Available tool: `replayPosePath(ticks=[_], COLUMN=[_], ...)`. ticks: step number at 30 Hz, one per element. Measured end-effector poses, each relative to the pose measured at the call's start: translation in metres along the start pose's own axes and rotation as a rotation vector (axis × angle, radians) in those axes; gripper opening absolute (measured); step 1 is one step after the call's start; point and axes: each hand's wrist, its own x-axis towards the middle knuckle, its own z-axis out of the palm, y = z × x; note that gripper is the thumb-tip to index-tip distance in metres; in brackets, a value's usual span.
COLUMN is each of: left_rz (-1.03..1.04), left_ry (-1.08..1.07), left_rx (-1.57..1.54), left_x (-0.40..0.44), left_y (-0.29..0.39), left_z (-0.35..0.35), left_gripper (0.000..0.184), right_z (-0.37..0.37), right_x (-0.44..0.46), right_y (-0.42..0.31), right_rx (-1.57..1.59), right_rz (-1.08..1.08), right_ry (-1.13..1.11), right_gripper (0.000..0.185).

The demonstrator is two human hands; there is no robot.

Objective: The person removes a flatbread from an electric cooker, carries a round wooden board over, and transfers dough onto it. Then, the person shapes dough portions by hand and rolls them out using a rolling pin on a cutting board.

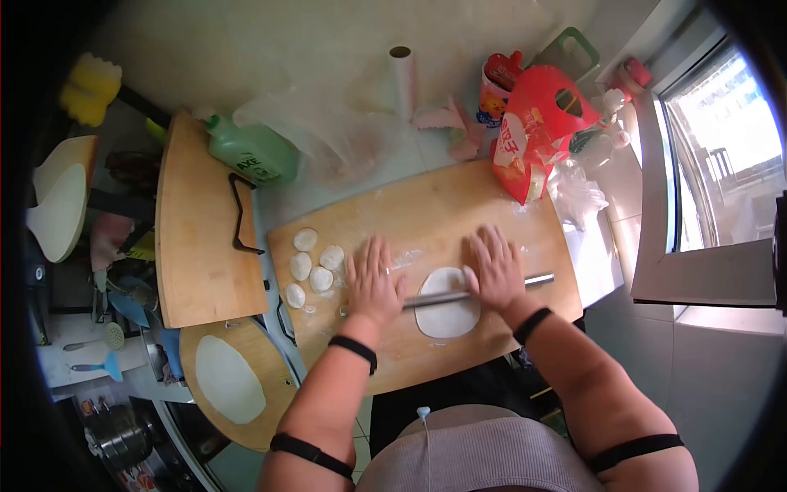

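A metal rolling pin [539, 280] lies across a round, flattened sheet of dough [448, 321] on a floured wooden board [426, 361]. My left hand [375, 279] rests on the pin's left part, palm down with fingers stretched forward. On the pin's right part lies my right hand [497, 269], also flat, its fingers extended beyond the metal. Neither hand has fingers wrapped round the pin. Left of my left hand sit several small dough pieces [321, 280], with flour scattered near them.
A rolled-out dough sheet [228, 379] lies on a round board [197, 344] at lower left. Behind the work board stand a green AXE bottle [254, 153], a paper-like roll [402, 86] and a red bag [537, 131]. An open window [725, 156] is at right.
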Motion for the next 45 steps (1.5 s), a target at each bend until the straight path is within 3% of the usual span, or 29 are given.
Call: replayPosePath(ticks=[2,4,6,8,11,13,16,23,26,28,29,31,33,34,35,36,38,40,43,44,45], left_rz=[0.023,0.047,0.072,0.058,0.231,0.278,0.292,0.016,0.092,0.129,0.226,0.197,0.202,0.194,0.188,0.214,0.151,0.158,0.119,0.159,0.197], left_ry=[0.131,0.141,0.159,-0.069,-0.132,-0.161,-0.146,0.112,0.149,-0.07,-0.015,-0.235,-0.249,-0.243,-0.235,-0.088,-0.08,0.169,0.149,-0.032,-0.217], left_rx=[0.006,0.024,0.049,-0.057,-0.171,-0.189,-0.07,0.017,0.002,-0.039,-0.056,-0.103,-0.147,-0.115,-0.086,-0.102,0.006,-0.027,-0.162,-0.244,-0.324], left_x=[0.027,0.026,0.017,-0.028,-0.093,-0.104,-0.054,0.088,0.054,-0.005,-0.039,-0.09,-0.106,-0.1,-0.091,-0.07,-0.007,0.043,0.078,0.082,0.083], left_y=[-0.007,-0.007,-0.003,0.014,0.015,0.015,0.01,0.004,0.011,0.019,0.014,0.023,0.024,0.025,0.026,0.022,0.027,0.022,0.033,0.039,0.047], left_z=[0.002,0.005,0.001,-0.006,0.002,-0.002,0.001,0.012,0.008,0.0,0.012,-0.007,-0.008,-0.007,-0.006,0.007,-0.001,0.013,0.007,0.008,0.005], left_gripper=[0.076,0.078,0.079,0.081,0.08,0.078,0.078,0.081,0.081,0.076,0.077,0.081,0.081,0.08,0.079,0.073,0.069,0.062,0.046,0.038,0.031], right_z=[0.003,0.001,-0.005,-0.018,-0.042,-0.044,-0.025,-0.003,-0.007,-0.019,-0.027,-0.05,-0.056,-0.057,-0.051,-0.045,-0.031,-0.031,-0.031,-0.036,-0.031], right_x=[0.025,0.034,0.003,-0.05,-0.131,-0.133,-0.098,0.036,-0.006,-0.061,-0.094,-0.143,-0.151,-0.15,-0.139,-0.112,-0.059,-0.023,-0.011,-0.012,-0.016], right_y=[0.006,0.004,-0.001,-0.007,-0.021,-0.023,-0.008,0.049,0.039,0.024,0.019,0.005,0.007,0.007,0.011,0.018,0.042,0.055,0.065,0.063,0.064], right_rx=[-0.017,-0.027,-0.031,-0.021,0.066,0.049,-0.042,-0.05,-0.021,0.063,0.102,0.103,0.102,0.095,0.052,0.005,-0.033,-0.072,0.065,0.028,0.028], right_rz=[0.017,0.151,0.116,0.056,0.034,0.039,0.036,0.173,0.064,-0.056,-0.106,-0.07,-0.058,-0.044,-0.04,-0.038,-0.042,-0.092,-0.262,-0.397,-0.401], right_ry=[0.008,-0.011,-0.036,-0.121,-0.279,-0.269,-0.115,0.094,0.047,-0.045,-0.071,-0.323,-0.351,-0.386,-0.305,-0.223,-0.063,0.028,-0.149,-0.075,-0.072], right_gripper=[0.065,0.067,0.069,0.072,0.074,0.072,0.07,0.068,0.068,0.07,0.072,0.074,0.074,0.074,0.073,0.072,0.069,0.065,0.063,0.052,0.052])
